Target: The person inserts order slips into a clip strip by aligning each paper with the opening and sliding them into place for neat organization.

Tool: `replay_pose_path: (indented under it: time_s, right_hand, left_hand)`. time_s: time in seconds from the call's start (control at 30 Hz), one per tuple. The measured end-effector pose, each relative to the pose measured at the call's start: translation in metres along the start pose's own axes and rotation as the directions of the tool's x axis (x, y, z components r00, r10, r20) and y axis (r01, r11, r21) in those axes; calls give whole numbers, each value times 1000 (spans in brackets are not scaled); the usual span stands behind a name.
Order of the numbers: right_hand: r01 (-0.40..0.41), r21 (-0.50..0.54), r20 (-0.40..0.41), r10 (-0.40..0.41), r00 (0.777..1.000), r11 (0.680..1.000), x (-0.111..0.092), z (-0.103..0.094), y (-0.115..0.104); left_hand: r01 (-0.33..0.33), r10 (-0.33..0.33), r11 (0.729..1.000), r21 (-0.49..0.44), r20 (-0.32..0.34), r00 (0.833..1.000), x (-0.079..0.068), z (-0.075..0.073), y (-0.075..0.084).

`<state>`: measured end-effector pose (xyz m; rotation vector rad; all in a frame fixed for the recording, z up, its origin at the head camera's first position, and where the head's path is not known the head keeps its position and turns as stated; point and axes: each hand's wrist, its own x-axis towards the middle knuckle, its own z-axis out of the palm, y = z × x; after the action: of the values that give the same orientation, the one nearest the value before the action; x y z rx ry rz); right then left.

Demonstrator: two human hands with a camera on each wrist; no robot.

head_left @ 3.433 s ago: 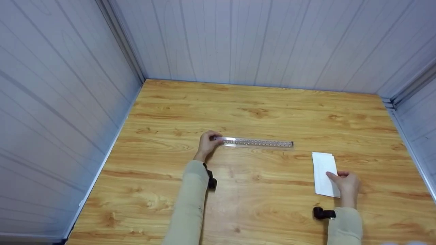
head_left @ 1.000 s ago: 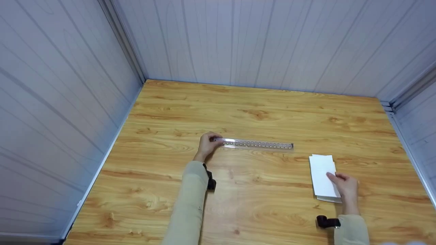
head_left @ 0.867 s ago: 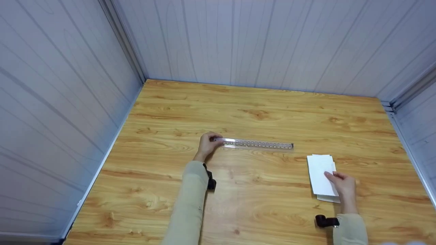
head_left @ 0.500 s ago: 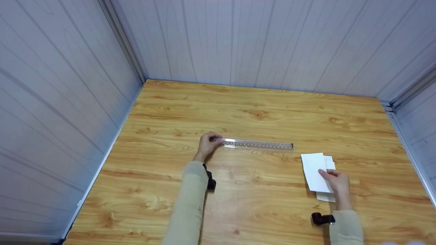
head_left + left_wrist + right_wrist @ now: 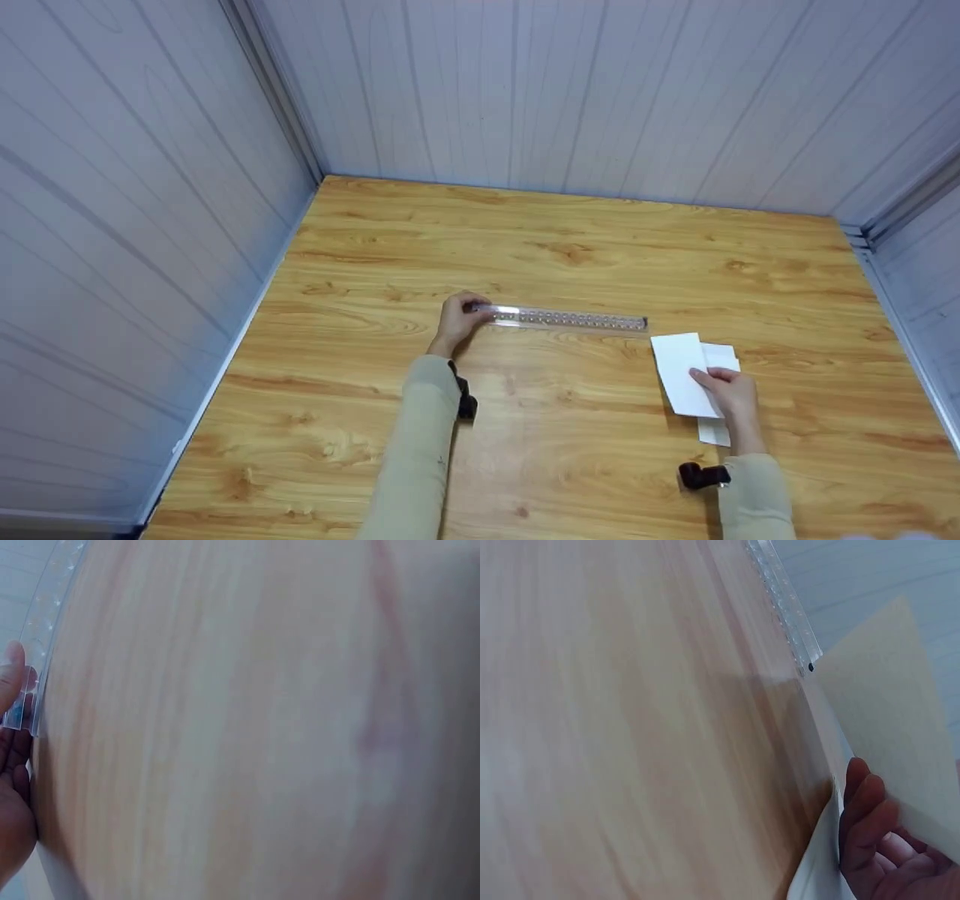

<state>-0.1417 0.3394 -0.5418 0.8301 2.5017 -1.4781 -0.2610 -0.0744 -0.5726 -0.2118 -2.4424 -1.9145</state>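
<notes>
A long transparent plastic strip [image 5: 570,318] with rows of small round bumps lies across the middle of the table. My left hand [image 5: 457,319] pinches its left end between thumb and fingers, and the left wrist view shows the thumb on the clear strip end [image 5: 28,697]. To the right, my right hand [image 5: 727,390] pinches a white sheet of paper [image 5: 679,375], thumb on top, fingers beneath. That sheet slants up off the table in the right wrist view, its lower face [image 5: 892,697] visible. Another white paper [image 5: 714,431] lies below it, partly covered.
The wood-grain table [image 5: 555,465] runs back to a pale panelled wall [image 5: 562,90], with another wall [image 5: 135,225] along the left side. A dark wrist camera [image 5: 466,401] sits on the left sleeve, another dark camera [image 5: 701,475] on the right.
My right hand has slid the top sheet leftward and slightly away from me, toward the strip's right end, uncovering more of the paper beneath. The left hand and the strip stay put.
</notes>
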Motion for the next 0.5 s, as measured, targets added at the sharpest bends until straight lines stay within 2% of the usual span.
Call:
replay_pose_path:
  time_s: [0.27,0.4,0.5]
  right_hand:
    - [22,-2,3,-22,1000,1000,4,4,-4]
    - [10,-3,10,-10,1000,1000,6,7,-7]
    - [-5,-8,16,5,1000,1000,7,9,-10]
  left_hand:
    - [-20,20,1000,8,-6,1000,-1,1,0]
    - [-50,50,999,-19,11,999,-8,-3,19]
    - [-33,33,999,-9,8,999,-8,-3,19]
